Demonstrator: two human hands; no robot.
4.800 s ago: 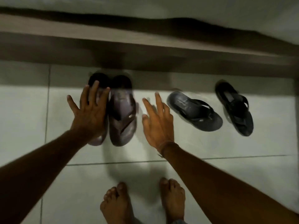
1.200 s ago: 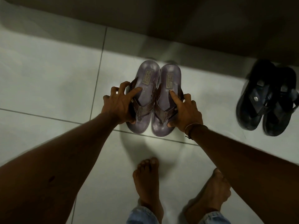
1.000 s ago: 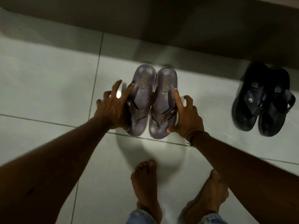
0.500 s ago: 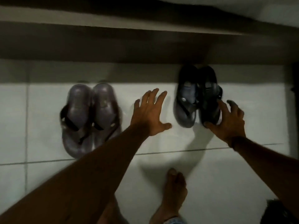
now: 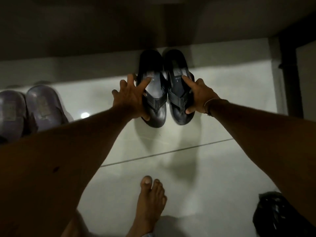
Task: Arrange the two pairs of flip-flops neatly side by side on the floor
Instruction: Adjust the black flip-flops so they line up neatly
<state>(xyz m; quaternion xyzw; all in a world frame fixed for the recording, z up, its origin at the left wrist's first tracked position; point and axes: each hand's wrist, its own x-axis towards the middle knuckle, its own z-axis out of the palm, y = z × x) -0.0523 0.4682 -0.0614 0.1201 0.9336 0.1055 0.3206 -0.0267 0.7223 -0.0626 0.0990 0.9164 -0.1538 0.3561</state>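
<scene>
Two black flip-flops lie side by side on the white tiled floor, toes toward me. My left hand [image 5: 131,98] grips the left black flip-flop [image 5: 154,103] by its outer edge, index finger on the insole. My right hand [image 5: 198,96] grips the right black flip-flop [image 5: 179,93] the same way. A small gap separates the two. The purple-grey pair [image 5: 29,110] stands together at the far left, partly hidden by my left forearm.
A dark bed frame edge [image 5: 102,31] runs along the back, shading the heels. A dark post [image 5: 290,74] stands at the right. A black bag-like object [image 5: 277,218] lies at the lower right. My bare foot [image 5: 150,202] is on the tiles below.
Both hands left the purple-grey pair, moved right and closed on the black flip-flops. Half a second ago the hands were open beside the black pair; now each grips one.
</scene>
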